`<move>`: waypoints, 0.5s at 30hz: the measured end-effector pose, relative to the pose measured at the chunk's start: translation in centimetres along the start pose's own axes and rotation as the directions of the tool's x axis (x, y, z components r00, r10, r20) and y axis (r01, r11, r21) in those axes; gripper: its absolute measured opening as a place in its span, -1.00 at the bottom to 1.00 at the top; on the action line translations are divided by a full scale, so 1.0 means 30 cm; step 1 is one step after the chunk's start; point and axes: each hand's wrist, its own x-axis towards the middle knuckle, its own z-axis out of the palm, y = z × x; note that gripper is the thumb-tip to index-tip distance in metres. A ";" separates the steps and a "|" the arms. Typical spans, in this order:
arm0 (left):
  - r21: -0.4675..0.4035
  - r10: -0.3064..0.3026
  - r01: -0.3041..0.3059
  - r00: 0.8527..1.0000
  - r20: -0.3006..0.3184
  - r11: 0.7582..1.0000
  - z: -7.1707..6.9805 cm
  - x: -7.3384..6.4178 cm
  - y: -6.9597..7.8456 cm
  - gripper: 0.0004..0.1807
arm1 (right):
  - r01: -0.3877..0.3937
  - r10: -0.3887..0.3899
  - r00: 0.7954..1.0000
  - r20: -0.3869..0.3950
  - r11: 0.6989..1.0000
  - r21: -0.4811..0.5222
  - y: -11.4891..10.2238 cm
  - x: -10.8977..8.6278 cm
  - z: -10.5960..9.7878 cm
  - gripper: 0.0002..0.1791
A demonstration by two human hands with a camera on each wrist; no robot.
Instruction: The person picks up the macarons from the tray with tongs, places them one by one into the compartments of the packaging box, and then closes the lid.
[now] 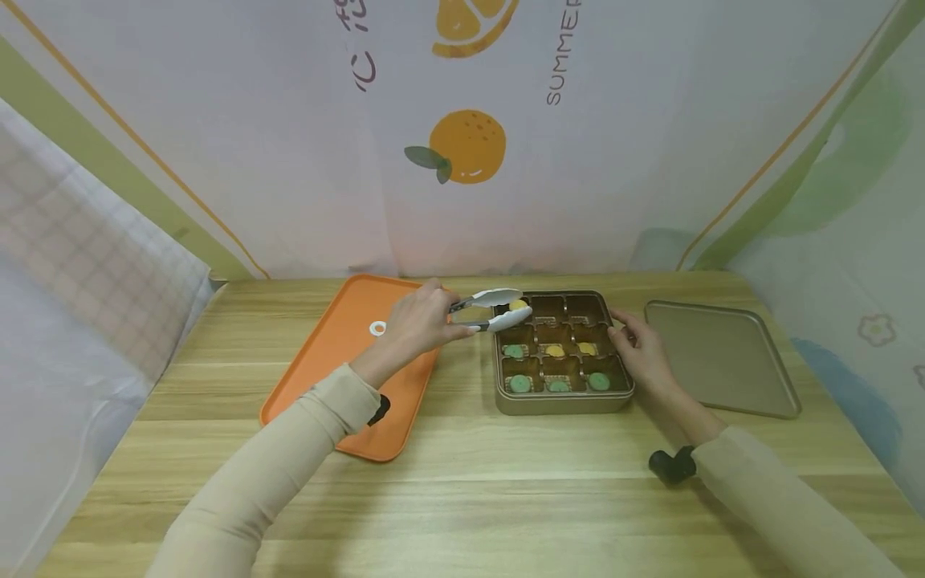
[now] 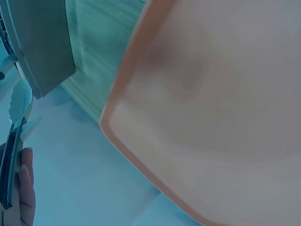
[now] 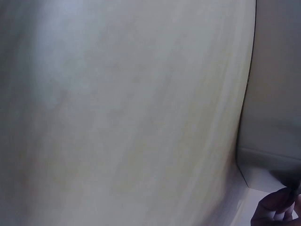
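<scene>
My left hand (image 1: pixel 422 317) grips a pair of tongs (image 2: pixel 11 155) with dark handles and white scalloped tips. In the head view the white tips are spread over the back left compartment of a gold divided tin box (image 1: pixel 564 405), on either side of a round yellow piece (image 1: pixel 517 305). Other compartments hold green pieces (image 1: pixel 519 384) and yellow pieces (image 1: pixel 554 351), one in each. My right hand (image 1: pixel 643 353) holds the box by its right wall, thumb at the rim. At the edge of the right wrist view, its fingers (image 3: pixel 273 207) curl by the box's corner.
Left of the box lies an orange tray (image 1: pixel 303 385), partly under my left forearm, with a small white ring (image 1: pixel 377 327) on it. A flat gold lid (image 1: pixel 723 353) rests on the wooden table (image 1: pixel 462 514) at the right. A printed curtain (image 1: pixel 289 160) hangs behind the table.
</scene>
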 end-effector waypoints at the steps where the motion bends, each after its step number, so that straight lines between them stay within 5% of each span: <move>1: 0.007 0.000 0.000 1.000 0.001 1.000 0.000 0.001 0.001 -0.45 | -0.003 0.003 1.000 0.002 1.000 0.000 0.001 0.000 0.000 -0.59; 15: 0.020 -0.012 0.012 1.000 0.007 1.000 0.002 0.002 0.012 -0.44 | 0.006 -0.006 1.000 0.007 1.000 0.006 0.003 -0.004 0.002 -0.59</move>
